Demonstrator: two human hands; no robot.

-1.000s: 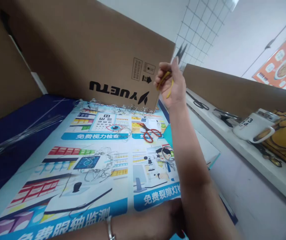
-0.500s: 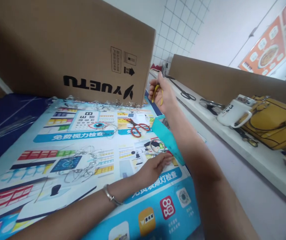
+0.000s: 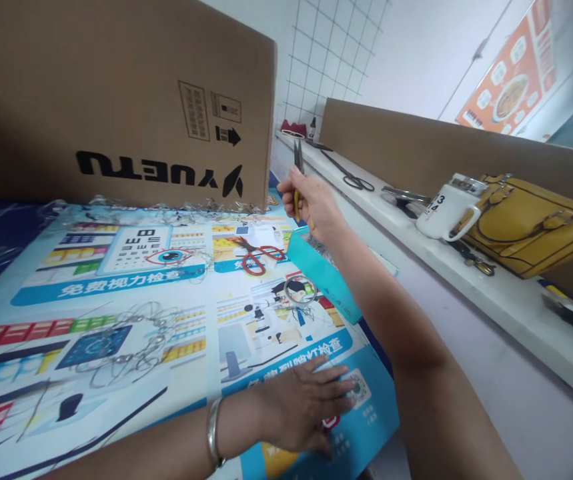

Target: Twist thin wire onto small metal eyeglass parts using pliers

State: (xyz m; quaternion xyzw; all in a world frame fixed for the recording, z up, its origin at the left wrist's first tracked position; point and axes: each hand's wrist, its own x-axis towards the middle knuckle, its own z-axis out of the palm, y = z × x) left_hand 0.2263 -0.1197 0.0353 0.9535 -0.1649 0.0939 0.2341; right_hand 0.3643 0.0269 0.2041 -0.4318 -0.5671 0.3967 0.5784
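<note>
In the head view, my left hand point(image 3: 306, 408) has shifted from the turquoise box point(image 3: 325, 285) to six o'clock, spread open, palm down on the glossy blue-and-white printed sheet point(image 3: 369, 430). At twelve, my right hand point(image 3: 313, 201) grips yellow-handled, dark-bladed scissors point(image 3: 299, 156), points up. Thin, tangled strands point(image 3: 154, 341) lie loose at eight; how much is done or left, I can't tell.

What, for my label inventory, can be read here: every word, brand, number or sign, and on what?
"YUETU", upside down: cardboard box.
Arrow sign: same box.
"免费视力检查": printed sheet.
"检查": another banner on the sheet; its earlier characters are blurred.
"3", "4": white mug.
Too small or blurred: the cardboard box's fine print, orange poster, teal box lettering, the sheet's bottom captions.
</note>
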